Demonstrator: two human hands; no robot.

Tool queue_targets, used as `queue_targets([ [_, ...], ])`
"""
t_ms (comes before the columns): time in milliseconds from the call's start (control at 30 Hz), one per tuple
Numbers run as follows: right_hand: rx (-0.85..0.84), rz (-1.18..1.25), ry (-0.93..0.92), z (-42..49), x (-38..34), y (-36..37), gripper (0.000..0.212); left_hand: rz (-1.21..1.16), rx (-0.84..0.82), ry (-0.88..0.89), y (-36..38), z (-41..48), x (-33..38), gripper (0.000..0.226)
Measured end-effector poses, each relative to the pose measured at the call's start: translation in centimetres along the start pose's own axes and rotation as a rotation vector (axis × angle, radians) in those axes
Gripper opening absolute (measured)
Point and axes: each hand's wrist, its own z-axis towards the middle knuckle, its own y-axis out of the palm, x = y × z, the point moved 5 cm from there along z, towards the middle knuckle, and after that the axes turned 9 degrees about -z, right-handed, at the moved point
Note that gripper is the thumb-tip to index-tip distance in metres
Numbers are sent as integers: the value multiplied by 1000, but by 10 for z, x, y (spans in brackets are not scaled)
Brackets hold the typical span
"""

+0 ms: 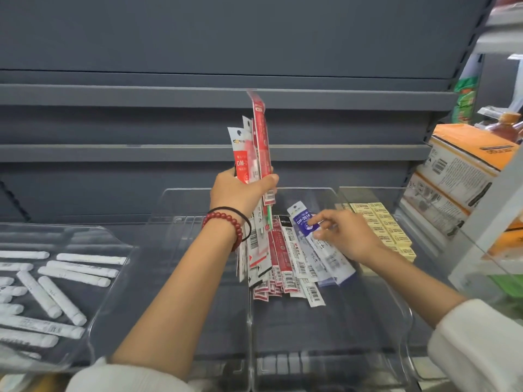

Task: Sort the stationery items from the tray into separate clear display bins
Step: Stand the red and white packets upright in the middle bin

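My left hand grips an upright bunch of red refill packets above the clear bins. My right hand pinches a blue refill packet at the top of a pile of red, black and blue packets. That pile lies in the middle clear bin. The clear bin to its left, under my left forearm, holds nothing that I can see.
A clear bin at the left holds several white wrapped sticks. Yellow boxed items fill the bin at the right. Orange cartons stand on the right. Grey shelves rise behind.
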Motion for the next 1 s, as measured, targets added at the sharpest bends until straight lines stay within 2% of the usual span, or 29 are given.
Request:
queue_targets([
  [100, -45, -49, 41, 1, 1, 2, 52, -105, -53, -55, 6, -7, 1, 22],
  [167, -81, -158, 53, 5, 4, 5, 60, -158, -104, -130, 13, -12, -5, 26],
  [267, -130, -359, 37, 6, 4, 9, 58, -169, -149, -209, 18, -15, -15, 30],
  [333, -68, -373, 23, 4, 0, 6, 53, -192, -153, -241, 19, -14, -20, 32],
  [400, 84, -176, -8, 2, -7, -3, 41, -217, -136, -283, 17, -12, -24, 39],
  [467, 183, 187, -48, 0, -13, -14, 26, -240, -129, -332, 14, -11, -27, 43],
  [533, 155, 507, -51, -5, -23, -19, 18, -181, -182, -384, 9, -11, -28, 47],
  [600, 60, 682, -52, -10, -34, -18, 19, -8, -285, -410, 7, -12, -31, 50],
  [700, -11, 714, -77, -15, -46, -12, 19, 121, -345, -401, 7, -16, -35, 52],
  [833, -16, 707, -78, -12, -53, -7, 13, 123, -343, -397, 1, -18, -36, 51],
  [1000, 31, 782, -67, -8, -58, -6, 19, 28, -285, -425, -20, -20, -37, 42],
])
